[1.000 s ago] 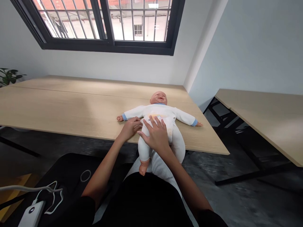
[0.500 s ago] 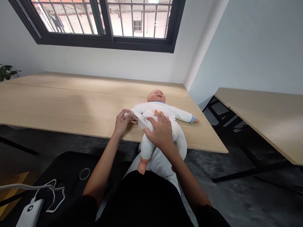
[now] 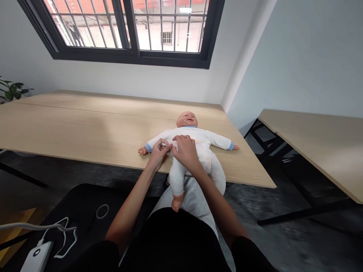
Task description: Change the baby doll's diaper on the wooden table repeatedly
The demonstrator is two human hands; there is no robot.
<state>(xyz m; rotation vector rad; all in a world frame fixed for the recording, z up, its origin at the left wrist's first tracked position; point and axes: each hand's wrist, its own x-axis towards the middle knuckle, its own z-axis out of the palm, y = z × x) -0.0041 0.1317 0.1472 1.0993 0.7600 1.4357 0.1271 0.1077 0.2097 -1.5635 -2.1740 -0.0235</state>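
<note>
A baby doll (image 3: 167, 135) in a white suit with blue cuffs lies on its back, its legs hanging over the table's near edge. A white diaper (image 3: 204, 155) with a faint coloured print covers its hips, over the suit. My left hand (image 3: 159, 153) is closed, pinching the diaper's side edge at the waist by the doll's arm. Close beside it, my right hand (image 3: 185, 151) has its thumb and fingers curled on the same part of the diaper's front. Both hands hide most of that edge.
The doll rests at the right end of a wooden table (image 3: 85, 130) below a barred window. A second table (image 3: 314, 139) stands to the right across a gap. On a black seat at lower left lie a white power bank (image 3: 36, 257), its cable and a bracelet (image 3: 102, 211).
My left hand has moved right, bringing the diaper's stretched edge in to the waist and uncovering the doll's hand. My right hand has shifted slightly left and its fingers have drawn in.
</note>
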